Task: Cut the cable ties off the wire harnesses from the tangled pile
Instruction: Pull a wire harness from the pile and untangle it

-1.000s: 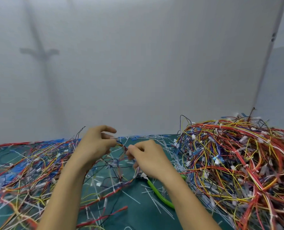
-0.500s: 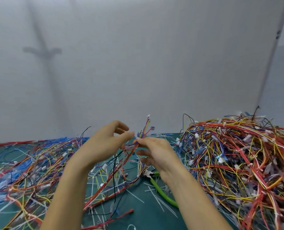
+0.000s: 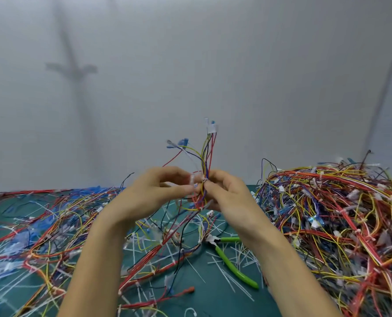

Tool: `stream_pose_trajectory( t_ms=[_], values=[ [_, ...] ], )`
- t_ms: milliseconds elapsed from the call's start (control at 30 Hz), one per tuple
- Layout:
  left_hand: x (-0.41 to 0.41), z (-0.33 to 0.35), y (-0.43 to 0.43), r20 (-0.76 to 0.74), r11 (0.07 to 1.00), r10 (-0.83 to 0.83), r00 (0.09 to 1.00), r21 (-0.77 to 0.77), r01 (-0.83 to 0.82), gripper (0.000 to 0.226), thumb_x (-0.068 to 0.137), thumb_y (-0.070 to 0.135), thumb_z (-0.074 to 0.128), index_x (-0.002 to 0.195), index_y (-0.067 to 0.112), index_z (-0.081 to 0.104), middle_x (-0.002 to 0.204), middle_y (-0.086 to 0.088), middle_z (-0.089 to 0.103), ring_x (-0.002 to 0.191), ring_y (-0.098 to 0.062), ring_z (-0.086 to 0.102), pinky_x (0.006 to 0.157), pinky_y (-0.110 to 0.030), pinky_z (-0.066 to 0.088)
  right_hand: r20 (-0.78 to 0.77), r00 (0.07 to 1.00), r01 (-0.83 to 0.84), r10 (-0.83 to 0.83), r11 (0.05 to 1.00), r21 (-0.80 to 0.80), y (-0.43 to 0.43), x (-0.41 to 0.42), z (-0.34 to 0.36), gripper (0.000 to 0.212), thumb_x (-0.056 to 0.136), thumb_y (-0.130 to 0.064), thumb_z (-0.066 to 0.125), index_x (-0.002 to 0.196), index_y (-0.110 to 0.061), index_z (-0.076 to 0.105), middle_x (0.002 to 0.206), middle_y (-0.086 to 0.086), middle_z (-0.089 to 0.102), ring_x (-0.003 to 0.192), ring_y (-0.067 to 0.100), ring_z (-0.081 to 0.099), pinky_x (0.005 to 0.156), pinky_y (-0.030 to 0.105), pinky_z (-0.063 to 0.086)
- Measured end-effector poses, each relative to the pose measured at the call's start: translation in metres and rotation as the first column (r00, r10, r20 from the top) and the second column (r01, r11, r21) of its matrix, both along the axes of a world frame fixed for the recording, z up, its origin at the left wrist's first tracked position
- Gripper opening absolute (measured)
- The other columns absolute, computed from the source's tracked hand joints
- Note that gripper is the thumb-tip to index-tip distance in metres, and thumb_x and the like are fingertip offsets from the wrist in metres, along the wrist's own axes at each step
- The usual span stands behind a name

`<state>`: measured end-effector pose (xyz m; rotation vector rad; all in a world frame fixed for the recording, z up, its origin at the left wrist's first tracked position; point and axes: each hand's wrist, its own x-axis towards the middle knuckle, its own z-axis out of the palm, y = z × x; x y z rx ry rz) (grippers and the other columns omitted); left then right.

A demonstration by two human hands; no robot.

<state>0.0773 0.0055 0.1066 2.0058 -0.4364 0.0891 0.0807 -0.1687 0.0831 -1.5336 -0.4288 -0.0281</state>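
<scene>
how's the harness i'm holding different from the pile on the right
The held harness is one thin bundle, upright in the air; the right pile is a tangled heap on the table. The left hand and right hand pinch the harness; nothing grips the pile. Both mix red, yellow and blue wires.

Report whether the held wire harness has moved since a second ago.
Yes. The multicoloured wire harness rose: its connector end now stands above the far edge of the green mat, against the wall.

A multicoloured wire harness (image 3: 205, 161) stood upright at centre; the tangled pile (image 3: 339, 213) rose right; white cable ties (image 3: 240, 256) lay scattered near.
</scene>
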Motion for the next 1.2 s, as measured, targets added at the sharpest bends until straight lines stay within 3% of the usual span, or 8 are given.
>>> stream_pose_trajectory(
  t_ms=[200,300,500,633,767,867,967,1200],
  values=[
    [-0.001,0.002,0.011,0.048,0.992,0.096,0.994,0.079,-0.099,0.025,0.081,0.013,0.077,0.102,0.027,0.072,0.100,0.017,0.074,0.083,-0.004,0.070,0.071,-0.008,0.049,0.028,0.997,0.077,-0.079,0.996,0.041,0.001,-0.001,0.004,0.028,0.103,-0.007,0.040,0.097,-0.017,0.065,0.074,-0.009,0.065,0.066,0.009,0.063,0.059,0.018,0.050],
    [0.000,0.001,0.015,0.064,0.982,0.144,0.987,0.110,-0.151,0.026,0.080,0.011,0.077,0.102,0.024,0.073,0.099,0.015,0.075,0.079,-0.006,0.072,0.069,-0.009,0.050,0.034,0.990,0.132,-0.136,0.987,0.089,0.002,0.002,0.003,0.028,0.103,-0.006,0.041,0.095,-0.016,0.067,0.069,-0.010,0.063,0.064,0.006,0.054,0.061,0.019,0.047],
    [-0.007,0.009,0.022,0.115,0.977,0.153,0.981,-0.165,-0.133,0.021,0.085,0.002,0.068,0.093,0.021,0.076,0.094,0.005,0.077,0.070,-0.022,0.075,0.065,-0.021,0.057,0.013,0.986,0.158,-0.164,0.966,0.205,-0.002,0.004,0.006,0.029,0.101,0.000,0.039,0.097,-0.008,0.067,0.068,-0.010,0.061,0.054,0.003,0.044,0.050,0.013,0.038],
    [-0.007,0.009,0.031,0.254,0.936,0.307,0.917,-0.256,-0.242,0.027,0.079,0.002,0.075,0.094,0.024,0.076,0.098,0.010,0.075,0.049,-0.009,0.061,0.056,-0.017,0.053,-0.048,0.991,0.134,-0.125,0.954,0.270,-0.006,0.003,0.009,0.027,0.098,-0.004,0.042,0.091,-0.002,0.068,0.072,0.001,0.060,0.056,0.008,0.044,0.050,0.016,0.037],
    [-0.001,0.001,0.044,0.162,0.920,0.369,0.915,0.078,-0.384,0.031,0.079,0.016,0.079,0.102,0.034,0.070,0.097,0.019,0.073,0.053,-0.002,0.062,0.052,-0.009,0.046,-0.019,0.985,0.171,-0.171,0.962,0.214,-0.007,0.002,0.008,0.025,0.098,-0.013,0.052,0.093,0.009,0.063,0.071,0.006,0.053,0.056,0.010,0.043,0.050,0.017,0.037],
    [0.004,-0.008,0.042,0.026,0.874,0.332,0.943,0.369,-0.317,0.016,0.083,0.022,0.076,0.099,0.025,0.076,0.083,0.014,0.075,0.061,-0.010,0.067,0.062,-0.022,0.054,0.018,0.979,0.195,-0.203,0.960,0.202,-0.006,0.001,0.008,0.022,0.100,-0.015,0.052,0.091,0.000,0.065,0.070,0.003,0.052,0.054,0.009,0.043,0.048,0.016,0.038],
    [0.006,-0.010,0.032,0.006,0.879,0.251,0.968,0.417,-0.231,0.007,0.087,0.029,0.072,0.091,0.029,0.078,0.071,0.010,0.073,0.058,0.001,0.064,0.062,-0.020,0.050,0.018,0.973,0.221,-0.232,0.947,0.233,-0.008,0.001,0.009,0.021,0.100,-0.014,0.050,0.090,-0.005,0.066,0.072,0.004,0.054,0.054,0.008,0.045,0.049,0.015,0.039],
    [0.002,-0.007,0.022,-0.147,0.892,0.070,0.987,0.452,0.004,0.018,0.094,0.019,0.060,0.092,0.025,0.076,0.088,0.005,0.075,0.076,-0.004,0.068,0.069,-0.016,0.049,0.036,0.932,0.335,-0.361,0.896,0.291,-0.011,0.004,0.008,0.022,0.100,-0.014,0.050,0.081,-0.015,0.061,0.069,-0.002,0.055,0.052,0.004,0.047,0.049,0.015,0.040]
  ],
)
